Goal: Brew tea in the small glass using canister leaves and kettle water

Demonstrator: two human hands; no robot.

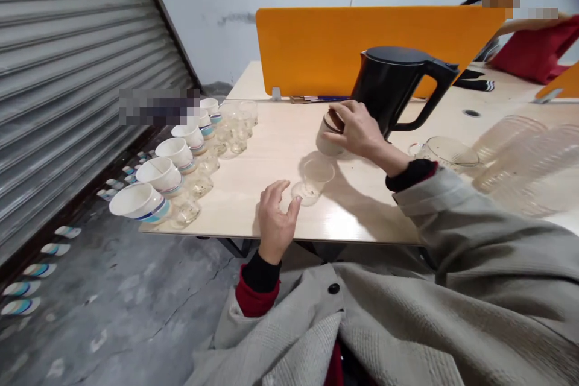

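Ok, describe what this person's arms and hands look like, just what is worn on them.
Both hands are bare: no gloves, no rings or watch visible. The left hand comes out of a black inner cuff with a red layer over it, under a light grey woven coat sleeve. The right hand shows the same black cuff, a thin red edge and the same grey coat sleeve.

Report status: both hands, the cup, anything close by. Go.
Right hand gripping beige cup from above, by black kettle. Left hand open, thumb at small clear glass. Paper cups lined along table's left edge.
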